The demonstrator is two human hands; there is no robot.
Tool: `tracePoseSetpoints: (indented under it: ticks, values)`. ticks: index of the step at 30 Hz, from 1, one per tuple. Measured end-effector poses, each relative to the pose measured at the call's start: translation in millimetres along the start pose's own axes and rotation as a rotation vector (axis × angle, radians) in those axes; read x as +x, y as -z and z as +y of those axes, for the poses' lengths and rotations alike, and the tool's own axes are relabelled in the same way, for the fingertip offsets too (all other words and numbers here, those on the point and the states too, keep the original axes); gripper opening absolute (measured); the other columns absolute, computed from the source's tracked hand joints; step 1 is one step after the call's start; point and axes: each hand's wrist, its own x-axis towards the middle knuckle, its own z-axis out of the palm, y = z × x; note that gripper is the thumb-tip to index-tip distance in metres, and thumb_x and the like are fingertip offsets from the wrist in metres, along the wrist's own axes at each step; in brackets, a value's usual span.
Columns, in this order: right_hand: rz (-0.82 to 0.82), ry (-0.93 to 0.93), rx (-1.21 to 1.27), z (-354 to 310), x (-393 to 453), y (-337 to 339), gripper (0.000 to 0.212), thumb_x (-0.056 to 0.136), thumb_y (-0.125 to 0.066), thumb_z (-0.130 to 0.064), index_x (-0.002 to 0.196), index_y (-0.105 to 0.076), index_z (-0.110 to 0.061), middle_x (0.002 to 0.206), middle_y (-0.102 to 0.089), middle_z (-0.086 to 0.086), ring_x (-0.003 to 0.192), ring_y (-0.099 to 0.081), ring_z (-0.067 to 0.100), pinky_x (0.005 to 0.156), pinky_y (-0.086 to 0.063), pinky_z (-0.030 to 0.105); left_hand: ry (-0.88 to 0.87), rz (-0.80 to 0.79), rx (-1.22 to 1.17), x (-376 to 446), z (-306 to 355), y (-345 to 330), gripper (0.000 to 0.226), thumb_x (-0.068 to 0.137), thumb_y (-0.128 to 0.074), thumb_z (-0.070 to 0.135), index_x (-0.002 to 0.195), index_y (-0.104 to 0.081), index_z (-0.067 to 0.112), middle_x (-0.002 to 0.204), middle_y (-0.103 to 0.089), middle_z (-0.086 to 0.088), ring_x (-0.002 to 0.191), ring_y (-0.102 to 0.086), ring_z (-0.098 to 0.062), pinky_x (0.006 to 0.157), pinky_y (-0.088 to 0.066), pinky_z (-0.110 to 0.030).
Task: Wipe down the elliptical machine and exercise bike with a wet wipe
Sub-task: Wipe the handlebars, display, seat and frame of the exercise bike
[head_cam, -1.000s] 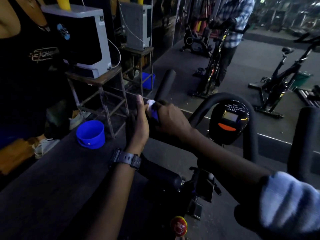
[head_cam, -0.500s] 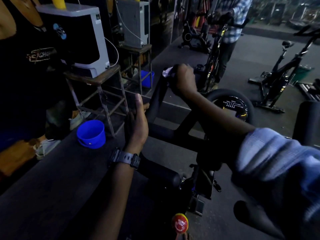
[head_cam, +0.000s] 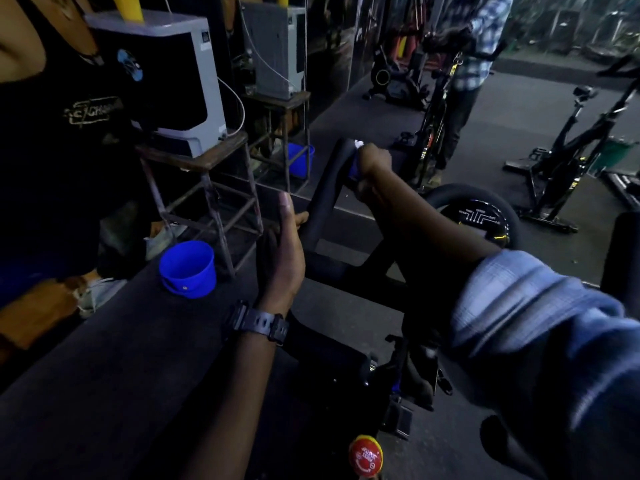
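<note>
The right hand [head_cam: 372, 164] is curled round the far end of the black padded handlebar horn [head_cam: 325, 192] of the exercise bike, clamped on a crumpled white-and-blue wet wipe [head_cam: 356, 157]; a white tuft of it shows above the knuckles. The left hand [head_cam: 282, 251] stands with fingers straight against the near side of the same bar, gripping nothing.

The wipe looks bunched small, so it could slip off the rounded tip and drop to the dark rubber floor [head_cam: 104, 375]. The outstretched right arm crosses just beside the round black console display [head_cam: 479, 220], and a sleeve could brush it.

To the left, a rusty metal stool [head_cam: 207, 174] and a blue plastic bucket [head_cam: 188, 268] stand near; farther right the floor looks open.
</note>
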Motion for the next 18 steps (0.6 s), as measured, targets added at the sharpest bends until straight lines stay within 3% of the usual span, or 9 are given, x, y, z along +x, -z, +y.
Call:
tracePoseSetpoints:
  ticks: [1,4,5,8,10,15,18]
  values:
    - [-0.008,-0.031,0.075,1,-6,-1,0.019,0.097,-0.044,-0.012,0.085,-0.058,-0.007,0.076,-0.055,0.009,0.066,-0.055,0.024,0.073,-0.045,0.034,0.001,0.009,0.0,-1,1,0,0.096,0.05,-0.017,0.111,0.084,-0.072,0.041,0.121,-0.074,0.002,0.118,-0.064,-0.016,0.112,-0.042,-0.046]
    - [-0.12,-0.038,0.037,35,-20,-5,0.024,0.103,-0.032,-0.017,0.108,-0.054,-0.012,0.087,-0.052,0.001,0.071,-0.051,0.011,0.081,-0.051,0.031,0.004,-0.007,0.001,4,-2,0,0.094,0.05,-0.017,0.111,0.083,-0.072,0.042,0.121,-0.074,0.002,0.118,-0.065,-0.017,0.112,-0.043,-0.047]
    - [-0.174,-0.088,0.039,45,-30,-7,0.024,0.104,-0.029,-0.015,0.103,-0.053,-0.012,0.089,-0.053,0.003,0.071,-0.052,0.01,0.078,-0.051,0.031,0.011,-0.018,0.002,5,-2,0,0.095,0.05,-0.018,0.111,0.084,-0.072,0.042,0.122,-0.074,0.002,0.119,-0.064,-0.016,0.112,-0.042,-0.047]
    - [-0.221,-0.217,-0.098,84,-19,-18,0.033,0.103,-0.028,-0.007,0.078,-0.048,-0.008,0.09,-0.058,0.027,0.044,-0.055,0.013,0.05,-0.046,0.025,0.005,-0.022,0.0,9,-7,-1,0.097,0.051,-0.019,0.111,0.086,-0.073,0.038,0.121,-0.074,0.003,0.119,-0.065,-0.015,0.112,-0.043,-0.047]
    - [-0.195,-0.271,-0.148,95,-18,-14,0.03,0.1,-0.032,-0.005,0.078,-0.053,-0.003,0.073,-0.054,0.021,0.037,-0.051,0.021,0.039,-0.043,0.019,0.015,-0.012,0.006,9,-7,-2,0.096,0.051,-0.019,0.111,0.085,-0.072,0.039,0.121,-0.074,0.002,0.118,-0.065,-0.016,0.112,-0.043,-0.047]
    - [-0.261,-0.362,0.001,94,-24,-15,0.026,0.097,-0.034,-0.012,0.087,-0.057,-0.006,0.076,-0.054,0.014,0.057,-0.053,0.026,0.056,-0.047,0.031,0.019,-0.004,0.004,6,-4,-2,0.095,0.05,-0.02,0.111,0.084,-0.072,0.04,0.119,-0.075,0.002,0.116,-0.066,-0.016,0.111,-0.044,-0.047]
    - [-0.339,-0.419,0.162,89,-24,-17,0.034,0.099,-0.032,-0.024,0.089,-0.06,-0.006,0.083,-0.059,0.015,0.074,-0.057,0.029,0.066,-0.047,0.032,0.007,0.005,0.001,5,-3,-2,0.102,0.051,-0.02,0.111,0.089,-0.075,0.034,0.118,-0.075,0.0,0.116,-0.066,-0.017,0.111,-0.044,-0.048]
